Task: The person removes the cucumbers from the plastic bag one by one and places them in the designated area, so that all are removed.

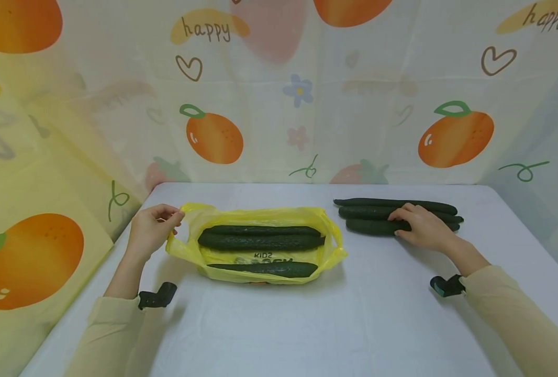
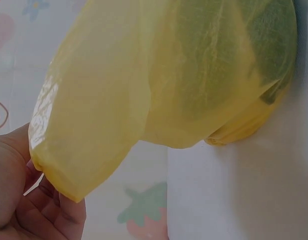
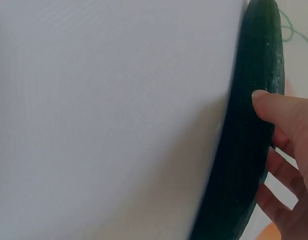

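A yellow plastic bag (image 1: 260, 259) lies open in the middle of the white table (image 1: 279, 330), with three dark green cucumbers (image 1: 260, 241) inside it. My left hand (image 1: 175, 216) pinches the bag's left handle. The left wrist view shows that handle (image 2: 94, 150) stretched out from my left hand (image 2: 39, 175). Three more cucumbers (image 1: 382, 209) lie side by side on the table to the right. My right hand (image 1: 401, 224) grips the nearest one (image 1: 370, 226). In the right wrist view, the thumb and fingers of my right hand (image 3: 267, 150) curl round that cucumber (image 3: 243, 165).
A cloth printed with oranges and hearts (image 1: 279, 104) hangs behind the table and along both sides. The table's left edge (image 1: 86, 298) runs close to my left forearm. Bare white tabletop lies in front of the bag.
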The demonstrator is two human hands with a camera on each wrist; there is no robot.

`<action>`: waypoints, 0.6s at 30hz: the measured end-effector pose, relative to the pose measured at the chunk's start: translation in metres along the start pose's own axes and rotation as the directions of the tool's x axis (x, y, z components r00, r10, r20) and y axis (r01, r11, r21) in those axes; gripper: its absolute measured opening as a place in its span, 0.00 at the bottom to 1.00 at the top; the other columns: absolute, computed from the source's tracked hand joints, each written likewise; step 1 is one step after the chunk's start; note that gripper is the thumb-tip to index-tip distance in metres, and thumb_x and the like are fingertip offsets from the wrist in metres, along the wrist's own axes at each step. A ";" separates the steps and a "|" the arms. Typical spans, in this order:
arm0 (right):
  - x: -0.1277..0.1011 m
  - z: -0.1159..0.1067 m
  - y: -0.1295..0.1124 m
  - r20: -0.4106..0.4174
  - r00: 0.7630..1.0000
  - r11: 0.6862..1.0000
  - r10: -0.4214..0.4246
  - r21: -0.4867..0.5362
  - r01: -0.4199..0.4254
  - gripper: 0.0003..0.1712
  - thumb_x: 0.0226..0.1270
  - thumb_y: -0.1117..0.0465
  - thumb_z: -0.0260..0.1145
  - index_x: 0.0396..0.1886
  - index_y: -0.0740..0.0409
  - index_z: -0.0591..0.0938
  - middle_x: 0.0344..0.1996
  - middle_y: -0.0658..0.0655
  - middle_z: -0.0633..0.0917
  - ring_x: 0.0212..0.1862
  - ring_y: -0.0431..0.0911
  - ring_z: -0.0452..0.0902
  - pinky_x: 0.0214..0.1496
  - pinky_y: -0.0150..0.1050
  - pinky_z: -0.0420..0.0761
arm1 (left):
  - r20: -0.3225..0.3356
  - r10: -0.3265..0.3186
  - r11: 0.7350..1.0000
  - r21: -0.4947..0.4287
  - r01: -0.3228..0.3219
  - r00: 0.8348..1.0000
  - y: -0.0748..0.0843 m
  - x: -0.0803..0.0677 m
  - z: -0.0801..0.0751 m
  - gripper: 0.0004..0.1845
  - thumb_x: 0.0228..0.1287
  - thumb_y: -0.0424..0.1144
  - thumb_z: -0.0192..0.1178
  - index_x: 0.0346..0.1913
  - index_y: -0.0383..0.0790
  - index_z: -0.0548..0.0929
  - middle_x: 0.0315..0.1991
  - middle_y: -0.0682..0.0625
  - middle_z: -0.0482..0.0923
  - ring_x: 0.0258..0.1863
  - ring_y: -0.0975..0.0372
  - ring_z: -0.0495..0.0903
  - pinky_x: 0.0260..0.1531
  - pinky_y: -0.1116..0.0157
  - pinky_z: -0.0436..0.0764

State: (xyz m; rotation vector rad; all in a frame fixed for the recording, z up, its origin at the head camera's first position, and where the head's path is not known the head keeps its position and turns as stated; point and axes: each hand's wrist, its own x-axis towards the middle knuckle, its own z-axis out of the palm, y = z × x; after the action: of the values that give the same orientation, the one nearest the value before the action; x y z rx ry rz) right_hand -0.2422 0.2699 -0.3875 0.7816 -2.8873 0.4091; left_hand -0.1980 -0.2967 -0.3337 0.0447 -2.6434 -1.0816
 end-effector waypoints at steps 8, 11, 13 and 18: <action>0.001 -0.001 -0.001 -0.015 1.000 1.000 0.018 0.022 -0.017 0.16 0.53 0.65 0.69 0.42 0.61 0.79 0.36 0.59 0.78 0.40 0.53 0.73 0.43 0.51 0.75 | 0.002 -0.004 1.000 -0.004 0.004 1.000 0.000 0.000 0.000 0.14 0.61 0.47 0.60 0.35 0.37 0.82 0.24 0.49 0.81 0.17 0.68 0.77 0.15 0.71 0.75; 0.001 -0.001 0.000 -0.023 1.000 1.000 0.018 0.020 -0.017 0.16 0.53 0.65 0.69 0.43 0.60 0.79 0.36 0.59 0.78 0.40 0.54 0.73 0.43 0.51 0.74 | 0.004 -0.004 1.000 -0.003 0.004 1.000 0.000 -0.001 0.000 0.14 0.61 0.47 0.60 0.36 0.37 0.82 0.26 0.45 0.81 0.17 0.68 0.77 0.15 0.71 0.75; 0.001 -0.001 0.000 -0.030 0.999 1.000 0.017 0.017 -0.017 0.16 0.53 0.66 0.68 0.44 0.60 0.79 0.36 0.59 0.78 0.40 0.54 0.73 0.43 0.51 0.74 | 0.004 -0.001 1.000 -0.007 0.001 1.000 0.000 -0.001 0.000 0.14 0.61 0.47 0.60 0.36 0.37 0.82 0.25 0.46 0.81 0.17 0.67 0.77 0.15 0.71 0.75; 0.001 0.000 0.000 -0.050 0.999 1.000 0.009 0.006 -0.008 0.16 0.53 0.66 0.69 0.44 0.60 0.79 0.37 0.59 0.78 0.40 0.54 0.73 0.42 0.52 0.74 | 0.001 0.004 1.000 -0.014 -0.004 1.000 -0.001 -0.001 0.000 0.14 0.61 0.46 0.60 0.36 0.37 0.82 0.24 0.50 0.80 0.17 0.67 0.77 0.15 0.71 0.75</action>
State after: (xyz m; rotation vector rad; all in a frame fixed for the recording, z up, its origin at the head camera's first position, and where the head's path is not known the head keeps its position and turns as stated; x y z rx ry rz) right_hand -0.2431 0.2697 -0.3871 0.7490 -2.8453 0.4318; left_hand -0.1976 -0.2971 -0.3345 0.0357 -2.6360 -1.0985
